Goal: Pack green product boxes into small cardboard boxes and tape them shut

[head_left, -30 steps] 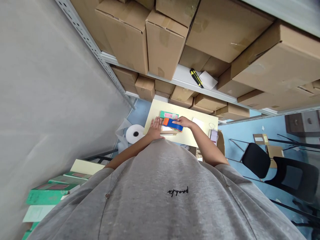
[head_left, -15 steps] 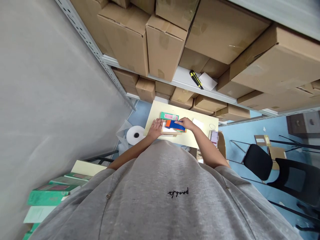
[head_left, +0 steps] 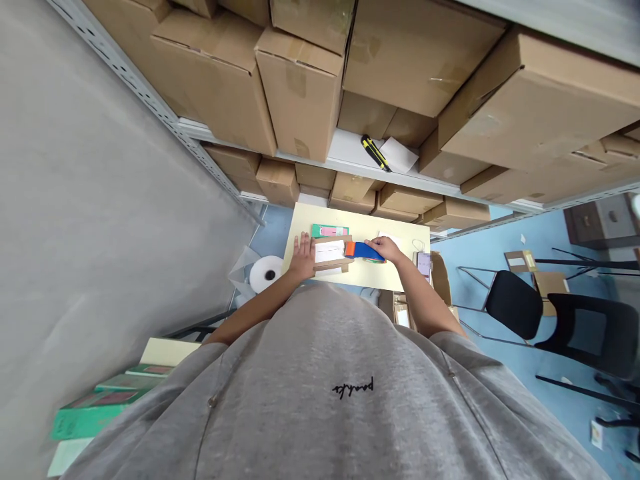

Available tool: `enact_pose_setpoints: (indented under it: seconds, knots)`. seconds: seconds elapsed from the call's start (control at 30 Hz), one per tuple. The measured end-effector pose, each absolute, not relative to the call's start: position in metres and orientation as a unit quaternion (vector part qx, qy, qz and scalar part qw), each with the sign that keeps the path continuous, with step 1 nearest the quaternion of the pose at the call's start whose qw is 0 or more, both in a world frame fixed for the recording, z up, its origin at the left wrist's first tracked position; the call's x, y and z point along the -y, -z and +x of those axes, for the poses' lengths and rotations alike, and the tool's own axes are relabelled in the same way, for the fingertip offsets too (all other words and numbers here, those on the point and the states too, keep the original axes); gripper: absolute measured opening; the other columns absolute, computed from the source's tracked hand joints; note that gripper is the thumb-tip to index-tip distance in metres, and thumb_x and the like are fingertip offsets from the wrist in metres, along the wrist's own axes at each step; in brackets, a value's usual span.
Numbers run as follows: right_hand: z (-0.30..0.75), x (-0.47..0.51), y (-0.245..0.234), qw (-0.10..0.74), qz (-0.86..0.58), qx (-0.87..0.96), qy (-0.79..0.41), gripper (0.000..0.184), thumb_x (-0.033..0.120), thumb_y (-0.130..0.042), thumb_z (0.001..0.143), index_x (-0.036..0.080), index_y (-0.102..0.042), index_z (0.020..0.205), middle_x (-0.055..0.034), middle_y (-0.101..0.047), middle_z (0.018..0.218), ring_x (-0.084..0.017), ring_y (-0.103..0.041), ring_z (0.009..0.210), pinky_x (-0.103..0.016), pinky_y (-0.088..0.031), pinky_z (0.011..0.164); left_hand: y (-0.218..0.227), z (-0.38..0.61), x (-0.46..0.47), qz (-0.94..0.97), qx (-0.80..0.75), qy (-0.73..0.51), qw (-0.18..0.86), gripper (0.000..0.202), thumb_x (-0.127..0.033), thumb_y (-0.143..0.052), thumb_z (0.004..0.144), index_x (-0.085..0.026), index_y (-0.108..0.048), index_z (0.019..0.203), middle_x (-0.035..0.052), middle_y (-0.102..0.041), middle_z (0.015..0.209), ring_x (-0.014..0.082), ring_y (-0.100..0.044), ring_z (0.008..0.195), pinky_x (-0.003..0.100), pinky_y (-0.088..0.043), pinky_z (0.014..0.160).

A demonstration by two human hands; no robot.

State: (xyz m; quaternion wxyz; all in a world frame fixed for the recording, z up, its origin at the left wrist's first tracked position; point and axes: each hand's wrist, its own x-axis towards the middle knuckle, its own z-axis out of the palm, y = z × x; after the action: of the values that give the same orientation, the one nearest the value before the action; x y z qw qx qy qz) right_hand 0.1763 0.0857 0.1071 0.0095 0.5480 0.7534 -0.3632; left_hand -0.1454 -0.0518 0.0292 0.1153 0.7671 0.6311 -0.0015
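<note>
My right hand (head_left: pixel 384 250) grips a flat blue and orange packet (head_left: pixel 363 251) from above, near the middle of the pale yellow table (head_left: pixel 350 215). My left hand (head_left: pixel 303 259) lies flat with fingers spread on the table. It sits against the left end of a white sheet (head_left: pixel 329 252) framed by cardboard strips. A green and pink box (head_left: pixel 330 231) lies just beyond that sheet. My forearms and grey sweatshirt fill the lower picture.
Cardboard cartons crowd metal shelves (head_left: pixel 320 163) above the table, and a yellow-black utility knife (head_left: pixel 375 153) lies on one. A phone (head_left: pixel 424 264) stands at the table's right, a white foam roll (head_left: pixel 266 274) left. Black chairs (head_left: pixel 515 303) stand right.
The blue and orange packet has slid right with my right hand, uncovering the white sheet in its cardboard strips. My left hand has barely moved. The whole view has shifted slightly left.
</note>
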Motion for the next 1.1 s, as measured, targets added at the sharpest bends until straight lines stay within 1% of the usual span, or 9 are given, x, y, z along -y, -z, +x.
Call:
enact_pose_setpoints:
  seconds: [0.07, 0.17, 0.23, 0.33, 0.43, 0.63, 0.8, 0.93, 1.1]
  knots:
    - [0.177, -0.083, -0.102, -0.004, 0.553, -0.749, 0.364, 0.077, 0.094, -0.037, 0.085, 0.023, -0.051, 0.058, -0.0002, -0.052, 0.057, -0.016, -0.048, 0.059, -0.03, -0.035, 0.059, -0.032, -0.126, 0.039, 0.785, -0.608, -0.005, 0.114, 0.133, -0.045, -0.083, 0.069, 0.005, -0.008, 0.166, 0.0349, -0.004, 0.172, 0.0483, 0.007, 0.162, 0.068, 0.004, 0.128]
    - [0.181, -0.082, -0.098, -0.03, 0.568, -0.742, 0.355, 0.079, 0.095, -0.035, 0.084, 0.023, -0.049, 0.057, -0.0004, -0.052, 0.056, -0.016, -0.047, 0.058, -0.029, -0.035, 0.058, -0.032, -0.103, 0.022, 0.808, -0.576, -0.014, 0.123, 0.138, -0.058, -0.082, 0.07, -0.004, -0.004, 0.169, 0.0298, -0.006, 0.175, 0.0474, 0.003, 0.163, 0.066, 0.0, 0.128]
    - [0.184, -0.083, -0.096, -0.036, 0.579, -0.737, 0.347, 0.08, 0.096, -0.033, 0.084, 0.023, -0.049, 0.056, -0.0008, -0.052, 0.056, -0.016, -0.047, 0.058, -0.029, -0.036, 0.057, -0.03, -0.096, 0.015, 0.812, -0.568, -0.016, 0.132, 0.137, -0.063, -0.081, 0.072, -0.009, -0.004, 0.17, 0.0284, -0.012, 0.174, 0.0495, -0.008, 0.161, 0.066, -0.005, 0.128]
    - [0.191, -0.084, -0.094, -0.034, 0.59, -0.736, 0.33, 0.081, 0.097, -0.033, 0.084, 0.023, -0.049, 0.055, -0.0012, -0.051, 0.055, -0.016, -0.046, 0.057, -0.03, -0.034, 0.056, -0.028, -0.097, 0.011, 0.82, -0.556, -0.018, 0.138, 0.125, -0.061, -0.076, 0.078, -0.012, -0.008, 0.171, 0.0283, -0.027, 0.17, 0.0503, -0.027, 0.154, 0.062, -0.013, 0.126]
    - [0.196, -0.084, -0.092, -0.039, 0.595, -0.732, 0.331, 0.082, 0.097, -0.033, 0.084, 0.023, -0.048, 0.053, -0.0011, -0.05, 0.054, -0.016, -0.044, 0.056, -0.03, -0.034, 0.056, -0.027, -0.102, 0.013, 0.835, -0.536, -0.017, 0.126, 0.117, -0.057, -0.072, 0.082, -0.015, -0.01, 0.172, 0.0269, -0.035, 0.165, 0.0491, -0.035, 0.148, 0.06, -0.017, 0.123]
    - [0.2, -0.083, -0.089, -0.068, 0.59, -0.728, 0.342, 0.081, 0.096, -0.035, 0.084, 0.022, -0.046, 0.052, -0.0003, -0.046, 0.053, -0.015, -0.042, 0.055, -0.03, -0.033, 0.057, -0.029, -0.106, 0.022, 0.841, -0.531, -0.023, 0.103, 0.11, -0.051, -0.069, 0.085, -0.02, -0.008, 0.172, 0.0236, -0.038, 0.161, 0.0457, -0.038, 0.144, 0.057, -0.019, 0.121]
    - [0.204, -0.087, -0.095, -0.091, 0.58, -0.735, 0.34, 0.081, 0.096, -0.039, 0.083, 0.022, -0.046, 0.051, -0.0002, -0.045, 0.054, -0.015, -0.042, 0.055, -0.03, -0.031, 0.056, -0.034, -0.108, 0.024, 0.835, -0.538, -0.021, 0.112, 0.11, -0.052, -0.067, 0.087, -0.023, -0.005, 0.172, 0.0227, -0.037, 0.162, 0.0451, -0.037, 0.144, 0.056, -0.022, 0.119]
    - [0.214, -0.092, -0.104, -0.08, 0.58, -0.741, 0.329, 0.082, 0.096, -0.039, 0.083, 0.022, -0.045, 0.051, -0.0003, -0.043, 0.052, -0.015, -0.041, 0.055, -0.031, -0.031, 0.056, -0.042, -0.11, 0.024, 0.837, -0.535, -0.02, 0.116, 0.108, -0.053, -0.065, 0.088, -0.024, -0.003, 0.172, 0.0219, -0.036, 0.163, 0.0451, -0.036, 0.145, 0.056, -0.021, 0.119]
    - [0.231, -0.098, -0.109, -0.059, 0.595, -0.734, 0.322, 0.083, 0.099, -0.035, 0.082, 0.022, -0.044, 0.051, -0.0016, -0.045, 0.052, -0.015, -0.041, 0.054, -0.032, -0.032, 0.055, -0.052, -0.115, 0.023, 0.845, -0.519, -0.013, 0.131, 0.107, -0.049, -0.065, 0.087, -0.027, -0.005, 0.172, 0.0203, -0.035, 0.164, 0.0443, -0.034, 0.147, 0.056, -0.018, 0.121]
